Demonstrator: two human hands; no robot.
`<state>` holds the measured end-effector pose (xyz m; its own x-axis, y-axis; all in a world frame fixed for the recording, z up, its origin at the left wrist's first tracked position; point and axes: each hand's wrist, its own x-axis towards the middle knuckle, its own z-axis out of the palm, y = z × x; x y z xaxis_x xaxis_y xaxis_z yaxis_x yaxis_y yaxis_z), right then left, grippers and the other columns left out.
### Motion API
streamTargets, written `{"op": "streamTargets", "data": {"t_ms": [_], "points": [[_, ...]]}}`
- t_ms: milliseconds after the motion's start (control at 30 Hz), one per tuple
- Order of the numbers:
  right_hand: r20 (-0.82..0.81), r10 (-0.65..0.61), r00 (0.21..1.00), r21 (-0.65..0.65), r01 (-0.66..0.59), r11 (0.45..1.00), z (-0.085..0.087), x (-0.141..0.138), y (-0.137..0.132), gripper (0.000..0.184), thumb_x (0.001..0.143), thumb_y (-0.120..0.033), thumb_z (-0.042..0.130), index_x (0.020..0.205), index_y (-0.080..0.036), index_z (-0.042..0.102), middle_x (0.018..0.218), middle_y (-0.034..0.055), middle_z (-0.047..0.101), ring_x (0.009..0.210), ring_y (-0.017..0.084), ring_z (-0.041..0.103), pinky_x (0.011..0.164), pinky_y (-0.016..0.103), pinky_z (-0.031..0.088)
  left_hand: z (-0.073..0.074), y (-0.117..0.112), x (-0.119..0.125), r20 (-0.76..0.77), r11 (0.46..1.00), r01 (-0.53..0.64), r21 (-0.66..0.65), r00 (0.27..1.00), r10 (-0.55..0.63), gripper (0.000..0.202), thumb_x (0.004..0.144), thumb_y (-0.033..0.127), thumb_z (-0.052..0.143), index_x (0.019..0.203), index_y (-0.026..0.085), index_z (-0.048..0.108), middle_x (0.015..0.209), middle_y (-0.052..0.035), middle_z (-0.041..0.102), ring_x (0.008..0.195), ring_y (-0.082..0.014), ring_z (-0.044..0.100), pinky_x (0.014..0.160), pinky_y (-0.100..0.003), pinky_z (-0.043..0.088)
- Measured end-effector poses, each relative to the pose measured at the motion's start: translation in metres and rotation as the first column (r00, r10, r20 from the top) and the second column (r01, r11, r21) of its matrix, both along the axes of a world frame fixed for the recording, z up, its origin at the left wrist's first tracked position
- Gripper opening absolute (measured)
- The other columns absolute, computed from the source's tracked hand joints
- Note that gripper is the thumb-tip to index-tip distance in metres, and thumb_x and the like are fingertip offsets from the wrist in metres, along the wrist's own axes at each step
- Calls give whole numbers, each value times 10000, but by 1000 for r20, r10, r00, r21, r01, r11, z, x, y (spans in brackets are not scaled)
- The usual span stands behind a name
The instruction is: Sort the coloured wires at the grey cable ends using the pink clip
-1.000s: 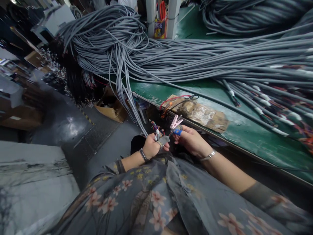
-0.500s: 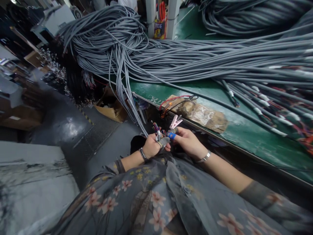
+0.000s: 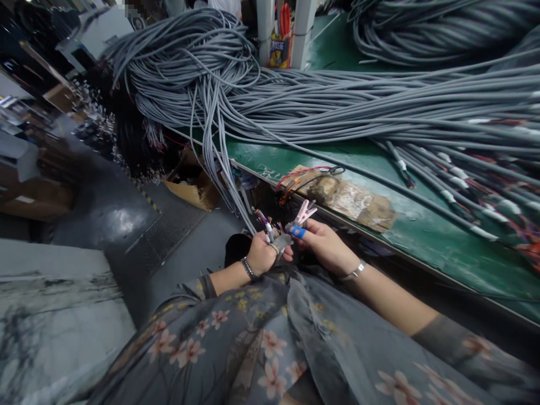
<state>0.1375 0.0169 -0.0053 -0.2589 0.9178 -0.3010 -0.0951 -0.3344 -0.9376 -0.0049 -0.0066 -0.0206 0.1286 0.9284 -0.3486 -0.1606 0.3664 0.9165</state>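
Note:
My left hand (image 3: 262, 253) is closed around the ends of several grey cables, whose thin coloured wires (image 3: 265, 219) stick up above the fingers. Grey covering wraps its thumb. Just to the right, my right hand (image 3: 327, 244) pinches a pink clothes peg (image 3: 304, 212), with the peg's two legs spread upward. Blue tape (image 3: 297, 232) is wound round a digit of this hand. The fingertips of both hands are very near each other, and I cannot make out whether the peg touches the wires.
A long bundle of grey cables (image 3: 295, 107) lies across the green table (image 3: 426, 247), with stripped ends at the right. Near the table's edge are a taped cardboard piece (image 3: 358, 203) and red and black leads. Scissors (image 3: 285, 21) stand in a holder. A cardboard box (image 3: 189, 191) is below.
The coloured wires in my left hand have tilted slightly to the left. The pink peg in my right hand has turned a little. Both hands keep their grip.

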Motion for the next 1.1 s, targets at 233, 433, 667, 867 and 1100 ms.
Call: {"op": "streamTargets", "data": {"t_ms": [233,433,667,867,1100], "points": [[-42,-120,992,-36,118,992,-3,-4,0,424,519,-504,816,620,-182,558,486,-70,462,457,64,346,445,220,290,1,1,0,26,1000,-11,-16,1000,11,565,527,664,732,571,143,517,469,-7,578,363,-95,522,392,-208,434],[-219,-306,926,-181,270,946,-10,9,7,380,558,-429,810,575,-199,507,476,-77,437,443,60,366,438,187,371,4,1,-2,69,999,-33,-22,997,35,571,512,665,742,622,145,532,468,1,567,370,-95,517,397,-217,440],[-285,-100,953,-174,52,983,-8,11,20,456,660,-657,676,720,-208,626,649,9,615,553,115,532,498,227,453,20,8,0,176,998,29,-59,984,-18,584,445,625,795,625,135,535,449,16,540,348,-86,489,373,-214,427],[-36,-256,966,247,257,934,-13,4,21,522,710,-711,594,588,-203,601,545,-7,542,519,125,478,542,268,421,26,19,6,223,995,48,-86,974,-28,557,428,585,809,586,142,511,427,24,520,339,-78,473,355,-195,392],[-382,-227,896,-101,204,974,-13,-5,27,444,675,-646,690,735,-206,671,590,-20,592,533,111,518,515,240,440,20,18,7,202,990,63,-124,979,-37,555,433,579,811,622,140,529,448,22,540,340,-74,472,357,-195,395]]}}
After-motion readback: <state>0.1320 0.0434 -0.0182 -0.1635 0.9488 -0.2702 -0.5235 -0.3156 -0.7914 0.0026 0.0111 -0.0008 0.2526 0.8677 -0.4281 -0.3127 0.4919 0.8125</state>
